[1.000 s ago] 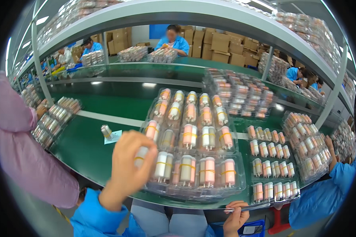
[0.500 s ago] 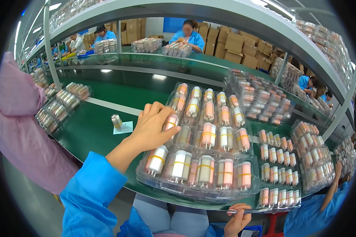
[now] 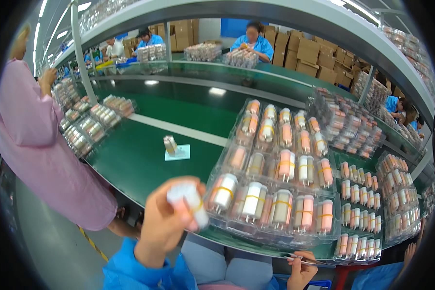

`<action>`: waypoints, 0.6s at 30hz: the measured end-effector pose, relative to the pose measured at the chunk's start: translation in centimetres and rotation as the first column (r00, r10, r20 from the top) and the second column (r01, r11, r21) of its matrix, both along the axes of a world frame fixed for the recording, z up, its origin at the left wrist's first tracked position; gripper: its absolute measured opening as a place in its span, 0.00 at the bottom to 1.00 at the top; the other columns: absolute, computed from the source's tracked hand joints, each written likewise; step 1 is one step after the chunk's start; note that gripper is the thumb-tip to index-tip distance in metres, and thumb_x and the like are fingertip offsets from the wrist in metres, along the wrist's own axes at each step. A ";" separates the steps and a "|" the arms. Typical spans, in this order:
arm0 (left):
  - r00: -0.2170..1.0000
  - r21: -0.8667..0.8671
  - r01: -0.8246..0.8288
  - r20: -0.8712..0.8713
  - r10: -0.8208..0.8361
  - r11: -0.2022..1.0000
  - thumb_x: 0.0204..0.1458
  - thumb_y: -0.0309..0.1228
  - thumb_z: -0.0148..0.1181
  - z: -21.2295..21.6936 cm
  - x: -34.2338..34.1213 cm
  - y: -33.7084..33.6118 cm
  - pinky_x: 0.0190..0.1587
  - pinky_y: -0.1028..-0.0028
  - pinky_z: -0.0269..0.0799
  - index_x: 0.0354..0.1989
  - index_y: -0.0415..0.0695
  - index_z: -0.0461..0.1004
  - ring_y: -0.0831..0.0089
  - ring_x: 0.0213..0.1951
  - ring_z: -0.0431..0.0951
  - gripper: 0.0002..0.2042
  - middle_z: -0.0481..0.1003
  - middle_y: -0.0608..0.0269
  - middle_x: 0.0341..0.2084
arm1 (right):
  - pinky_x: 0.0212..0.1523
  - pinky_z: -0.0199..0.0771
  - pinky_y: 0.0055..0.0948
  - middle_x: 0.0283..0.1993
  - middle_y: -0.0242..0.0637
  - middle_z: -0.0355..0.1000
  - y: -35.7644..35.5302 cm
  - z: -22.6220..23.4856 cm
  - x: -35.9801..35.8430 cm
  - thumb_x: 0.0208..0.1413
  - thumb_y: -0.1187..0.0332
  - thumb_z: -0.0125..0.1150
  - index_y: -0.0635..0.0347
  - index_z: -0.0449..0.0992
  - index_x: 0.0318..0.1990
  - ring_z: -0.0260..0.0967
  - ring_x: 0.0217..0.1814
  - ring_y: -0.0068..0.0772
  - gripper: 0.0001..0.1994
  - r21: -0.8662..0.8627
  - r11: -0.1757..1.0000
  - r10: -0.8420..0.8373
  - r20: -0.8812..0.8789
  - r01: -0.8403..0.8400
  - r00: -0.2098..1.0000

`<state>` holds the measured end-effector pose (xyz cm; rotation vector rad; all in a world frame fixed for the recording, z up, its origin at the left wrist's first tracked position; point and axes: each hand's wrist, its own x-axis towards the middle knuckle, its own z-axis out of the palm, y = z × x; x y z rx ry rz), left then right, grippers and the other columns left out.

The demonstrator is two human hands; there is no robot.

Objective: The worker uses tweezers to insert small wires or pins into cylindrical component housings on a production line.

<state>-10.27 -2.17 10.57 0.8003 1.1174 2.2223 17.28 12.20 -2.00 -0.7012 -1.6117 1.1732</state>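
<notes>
My left hand [image 3: 162, 222] is raised over the near table edge, left of the clear plastic tray [image 3: 270, 238]. Its fingers are closed round a bundle of white and pink cylinders [image 3: 188, 205], blurred by motion, with a yellow band round it. Similar banded bundles, in white, pink and grey with metal pins at one end, fill most of the tray's pockets. Low at the table's front edge, my right hand [image 3: 302, 271] pinches a thin metal tool [image 3: 319, 264] that looks like tweezers.
A small bundle [image 3: 169, 144] stands by a pale blue paper [image 3: 181, 152] on the green table [image 3: 154, 181]. More filled trays [image 3: 357, 217] sit at right and far left. A person in pink [image 3: 43, 140] stands at left; a shelf post [image 3: 83, 58] rises behind.
My left hand has lifted a bundle from the tray and drawn it back toward me. The view has shifted left. My right hand still holds the thin tool.
</notes>
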 end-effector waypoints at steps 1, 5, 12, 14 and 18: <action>0.997 0.057 0.052 0.062 -0.055 0.997 0.44 0.30 0.68 -0.9 0.8 -0.6 0.42 0.67 0.75 0.52 0.35 0.64 0.63 0.40 0.76 0.27 0.73 0.48 0.40 | 0.40 0.71 0.22 0.41 0.41 0.72 -0.1 0.1 -0.3 0.56 0.78 0.56 0.69 0.75 0.38 0.69 0.39 0.27 0.05 -0.028 1.000 0.002 0.011 -0.002 1.000; 0.981 0.227 0.103 0.140 -0.138 0.968 0.46 0.20 0.62 -3.8 4.1 -2.1 0.39 0.74 0.73 0.44 0.38 0.67 0.67 0.37 0.76 0.16 0.74 0.52 0.34 | 0.43 0.70 0.26 0.39 0.40 0.72 -0.9 2.6 -2.0 0.53 0.77 0.60 0.66 0.76 0.38 0.69 0.40 0.29 0.06 0.034 0.998 0.038 0.138 -0.043 0.990; 0.918 -0.353 0.124 -0.314 -0.243 0.927 0.42 0.18 0.69 -6.1 6.6 -0.2 0.30 0.79 0.67 0.29 0.40 0.70 0.80 0.27 0.72 0.11 0.74 0.63 0.25 | 0.34 0.69 0.29 0.31 0.45 0.73 -0.3 1.4 -2.9 0.44 0.75 0.64 0.63 0.76 0.34 0.70 0.31 0.40 0.08 0.361 0.923 0.005 0.332 -0.133 0.943; 0.903 -0.400 0.076 -0.360 -0.233 0.913 0.41 0.19 0.69 -6.9 7.3 0.5 0.28 0.79 0.66 0.27 0.40 0.70 0.81 0.26 0.71 0.11 0.74 0.64 0.25 | 0.35 0.69 0.28 0.32 0.45 0.73 -1.0 2.2 -3.3 0.46 0.74 0.63 0.64 0.76 0.34 0.70 0.31 0.38 0.07 0.293 0.952 0.002 0.290 -0.091 0.957; 0.863 -0.371 0.076 -0.440 -0.247 0.926 0.39 0.20 0.70 -8.0 8.9 1.1 0.27 0.78 0.65 0.26 0.41 0.70 0.78 0.24 0.72 0.12 0.72 0.64 0.23 | 0.35 0.69 0.26 0.34 0.46 0.72 -2.1 3.3 -3.4 0.53 0.69 0.62 0.69 0.76 0.36 0.69 0.36 0.34 0.10 0.050 0.993 0.110 0.011 -0.110 0.994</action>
